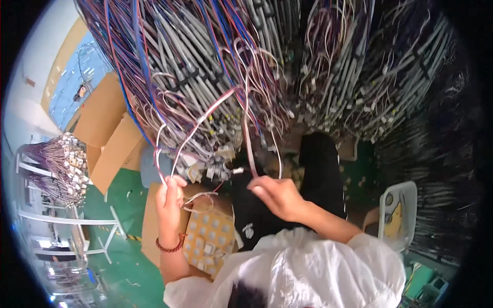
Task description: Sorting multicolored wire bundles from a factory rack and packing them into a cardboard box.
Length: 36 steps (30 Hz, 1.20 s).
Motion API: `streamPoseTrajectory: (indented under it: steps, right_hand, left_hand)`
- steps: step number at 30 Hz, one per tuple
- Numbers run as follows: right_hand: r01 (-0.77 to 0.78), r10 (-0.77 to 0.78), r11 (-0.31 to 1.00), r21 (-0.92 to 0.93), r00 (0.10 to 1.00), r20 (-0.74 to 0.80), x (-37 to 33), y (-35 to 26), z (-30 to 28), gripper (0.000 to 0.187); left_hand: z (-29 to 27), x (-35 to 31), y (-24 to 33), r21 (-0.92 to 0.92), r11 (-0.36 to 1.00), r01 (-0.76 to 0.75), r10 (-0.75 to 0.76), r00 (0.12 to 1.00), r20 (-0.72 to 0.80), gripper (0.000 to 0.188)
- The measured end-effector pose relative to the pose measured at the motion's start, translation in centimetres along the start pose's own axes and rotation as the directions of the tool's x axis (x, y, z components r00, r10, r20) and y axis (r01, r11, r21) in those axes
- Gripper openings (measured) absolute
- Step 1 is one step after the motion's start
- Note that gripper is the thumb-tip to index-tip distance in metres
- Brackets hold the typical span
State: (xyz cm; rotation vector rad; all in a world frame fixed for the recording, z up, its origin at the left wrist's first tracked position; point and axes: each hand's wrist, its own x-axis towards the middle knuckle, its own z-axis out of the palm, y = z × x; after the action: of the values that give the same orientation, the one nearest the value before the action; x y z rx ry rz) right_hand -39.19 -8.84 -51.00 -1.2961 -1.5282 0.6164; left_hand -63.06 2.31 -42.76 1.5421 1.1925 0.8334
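Observation:
My left hand [169, 197] pinches a thin pink and white wire [197, 126] that loops up into a big hanging mass of wire harnesses [231, 66]. A dark bead bracelet sits on that wrist. My right hand [277, 196] is closed around another strand of the same wiring [249, 149], which rises toward the bundles. Small white connectors [221, 159] dangle between the two hands. Below my left hand lies a tan sheet of small square labels [210, 238].
Brown cardboard boxes [110, 138] stand at the left on a green floor [123, 267]. A second bundle of harnesses [61, 164] hangs on a white rack [67, 220] at far left. A white bin [398, 210] sits at the right. My white sleeves fill the bottom.

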Motion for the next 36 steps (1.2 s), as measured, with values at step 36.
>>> streamPoseTrajectory:
  steps: [36]
  right_hand:
    - [0.02,-0.147,0.935,0.353,0.93,0.336,9.0,4.8,-7.6,0.017]
  left_hand:
    - [-10.7,0.4,3.4,-0.334,0.932,-0.137,0.07,0.976,-0.206,0.03]
